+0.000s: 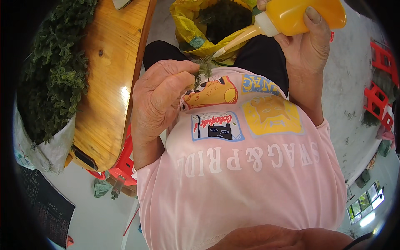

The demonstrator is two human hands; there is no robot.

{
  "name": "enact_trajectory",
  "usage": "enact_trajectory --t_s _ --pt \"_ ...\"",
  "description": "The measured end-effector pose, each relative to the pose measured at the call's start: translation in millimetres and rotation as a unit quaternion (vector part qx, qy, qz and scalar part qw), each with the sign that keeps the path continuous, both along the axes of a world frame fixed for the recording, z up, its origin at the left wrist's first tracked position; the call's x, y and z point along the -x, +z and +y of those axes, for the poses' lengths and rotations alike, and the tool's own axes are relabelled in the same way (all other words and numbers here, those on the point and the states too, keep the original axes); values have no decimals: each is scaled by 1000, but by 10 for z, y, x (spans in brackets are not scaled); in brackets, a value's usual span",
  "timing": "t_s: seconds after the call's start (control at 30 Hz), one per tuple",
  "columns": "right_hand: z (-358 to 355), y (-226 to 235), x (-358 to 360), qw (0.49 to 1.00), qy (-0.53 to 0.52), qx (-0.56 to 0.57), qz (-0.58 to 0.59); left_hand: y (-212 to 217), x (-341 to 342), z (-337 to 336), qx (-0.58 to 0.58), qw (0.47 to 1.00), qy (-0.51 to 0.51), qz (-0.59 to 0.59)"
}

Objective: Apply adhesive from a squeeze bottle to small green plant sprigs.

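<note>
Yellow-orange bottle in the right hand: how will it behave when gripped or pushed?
The bottle probably gives under a squeeze, as its body looks like thin plastic. Its smooth, shiny surface might slip in the right hand. The long, thin nozzle would likely catch or bend first if bumped, since it sticks well out.

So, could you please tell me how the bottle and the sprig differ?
The bottle is orange and smooth; the sprig is green and needled. The bottle is larger than the sprig. The right hand holds the bottle; the left hand holds the sprig. Both are handheld.
</note>
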State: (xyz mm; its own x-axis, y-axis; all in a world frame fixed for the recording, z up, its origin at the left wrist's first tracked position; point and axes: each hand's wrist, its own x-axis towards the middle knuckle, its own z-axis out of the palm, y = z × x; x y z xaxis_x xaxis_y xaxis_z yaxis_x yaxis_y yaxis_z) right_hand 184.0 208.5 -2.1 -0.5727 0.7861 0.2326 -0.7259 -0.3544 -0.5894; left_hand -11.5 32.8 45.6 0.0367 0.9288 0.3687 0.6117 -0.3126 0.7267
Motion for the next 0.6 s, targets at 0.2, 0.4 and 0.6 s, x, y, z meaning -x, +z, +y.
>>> enact_trajectory --t_s 0.2,0.4,0.6 --pt "-32 4 -44 999 -28 44 -9 13 -12 -17 18 999 -1 -46" --pt "6 -140 -169 999 -41 14 3 27 21 -11 18 1000 -18 -17" --pt "-85 -6 -220 993 -91 71 -36 -24 -12 -19 27 998 -2 -58"
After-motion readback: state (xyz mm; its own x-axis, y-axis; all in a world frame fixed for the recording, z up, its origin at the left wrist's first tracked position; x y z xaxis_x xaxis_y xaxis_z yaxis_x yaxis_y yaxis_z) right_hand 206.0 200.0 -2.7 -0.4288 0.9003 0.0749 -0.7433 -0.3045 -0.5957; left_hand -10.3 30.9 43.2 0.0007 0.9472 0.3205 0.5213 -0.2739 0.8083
